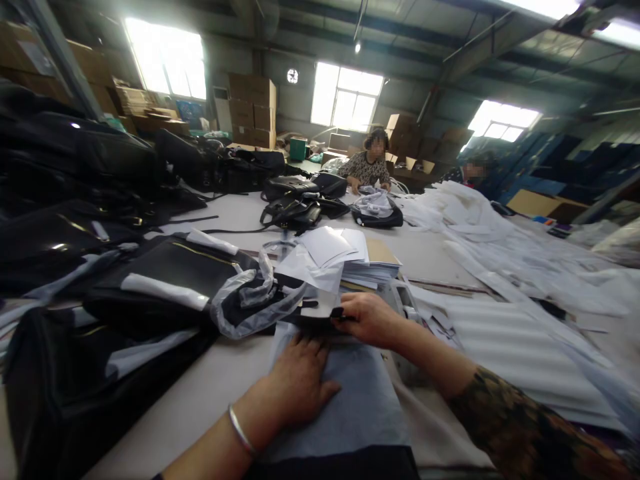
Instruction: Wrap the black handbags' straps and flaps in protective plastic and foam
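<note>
My left hand (303, 377), with a silver bangle on its wrist, lies flat with fingers stretched on a translucent white sheet (363, 407). Under the sheet a black item (360, 463) shows at the bottom edge; its kind is unclear. My right hand (367, 320) pinches a small black tab (337, 312) at the far end of the sheet, and what the tab belongs to is partly hidden. Just left of my hands lies a black bag (165, 263) with a gold zipper, its handles wrapped in white film (235, 310).
Paper sheets (330, 247) are stacked beyond my hands. Black bags (110, 160) pile up at left. White foam sheets (520, 353) and a heap of white wrapping (465, 207) lie at right. Across the table a person (367, 167) handles a wrapped bag (377, 210); another person sits farther right.
</note>
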A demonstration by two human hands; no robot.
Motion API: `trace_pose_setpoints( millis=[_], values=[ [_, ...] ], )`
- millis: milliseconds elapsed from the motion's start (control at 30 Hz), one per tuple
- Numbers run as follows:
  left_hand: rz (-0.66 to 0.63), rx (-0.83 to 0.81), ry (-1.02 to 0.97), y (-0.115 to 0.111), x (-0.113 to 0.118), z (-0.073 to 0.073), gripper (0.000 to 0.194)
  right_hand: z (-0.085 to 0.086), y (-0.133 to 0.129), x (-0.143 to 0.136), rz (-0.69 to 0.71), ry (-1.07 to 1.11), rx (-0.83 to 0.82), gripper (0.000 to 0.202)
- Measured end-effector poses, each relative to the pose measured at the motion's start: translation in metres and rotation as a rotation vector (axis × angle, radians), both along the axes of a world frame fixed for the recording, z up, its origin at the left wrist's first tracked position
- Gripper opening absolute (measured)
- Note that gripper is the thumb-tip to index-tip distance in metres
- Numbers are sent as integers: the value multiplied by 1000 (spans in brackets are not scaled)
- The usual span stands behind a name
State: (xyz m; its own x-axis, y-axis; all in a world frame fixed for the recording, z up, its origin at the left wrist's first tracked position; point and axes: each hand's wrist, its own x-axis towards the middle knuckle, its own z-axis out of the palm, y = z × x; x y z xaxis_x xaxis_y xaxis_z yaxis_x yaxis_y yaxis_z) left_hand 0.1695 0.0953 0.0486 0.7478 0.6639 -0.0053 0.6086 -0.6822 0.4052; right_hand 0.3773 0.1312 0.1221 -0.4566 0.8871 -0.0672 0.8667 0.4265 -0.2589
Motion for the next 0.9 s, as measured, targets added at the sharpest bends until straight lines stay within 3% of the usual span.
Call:
trace_pose_setpoints(
  millis=[100,267,467,533,633,700,833,900],
  values=[
    [11,3,-42,-2,-3,-3,76,-6,-40,-15,90,-27,113,11],
    [-51,43,-125,-9,-6,-7,52,-42,-80,-34,0,-23,246,13],
    [-140,10,-218,0,-19,0,61,-73,-100,-25,-137,340,205,19],
    [-184,-26,-305,5,-30,5,57,-76,-102,-20,-181,450,134,16],
    [-78,1,-379,2,-46,12,24,-76,-102,-16,-203,480,55,15],
    [-46,21,-383,-9,-55,17,18,-75,-101,-15,-161,433,37,16],
    [-306,-102,-340,-39,-67,28,28,-70,-98,-15,-30,301,7,18],
    [-335,-127,-305,-48,-71,30,29,-66,-98,-16,26,239,-20,20]
  ],
)
